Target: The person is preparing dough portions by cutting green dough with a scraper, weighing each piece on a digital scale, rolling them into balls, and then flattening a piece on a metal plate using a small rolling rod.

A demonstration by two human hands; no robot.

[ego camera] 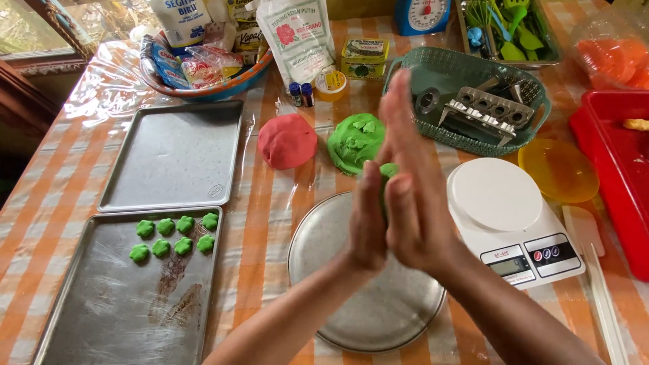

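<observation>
1. Head view, middle of the frame: the left hand (368, 226) and the right hand (412, 196) are pressed palm to palm, fingers stretched flat, with a small piece of green dough (388, 170) squeezed between them; only its top edge shows above the left fingertips.
2. Neither hand is curled into a grip; both are flat, and the dough piece is held only by the pressure of the two palms.
3. Directly below the hands lies a round metal plate (338, 270) on the bench (260, 223), which has an orange-and-white checked cover.
4. Just above the hands, near the centre top, sits a large lump of green dough (353, 142), and to its left a red dough ball (287, 140), the two near each other but apart.
5. At lower left a baking tray (122, 304) carries eight small green shaped pieces (174, 236) in two rows at its upper end.
6. Above it, a second baking tray (176, 155) lies bare.
7. Right of the hands stands a white kitchen scale (503, 216), with a yellow bowl (558, 169) just beyond it.
8. At upper right a green basket (439, 67) holds metal press parts (483, 111).
9. A red tray (612, 169) fills the right edge.
</observation>
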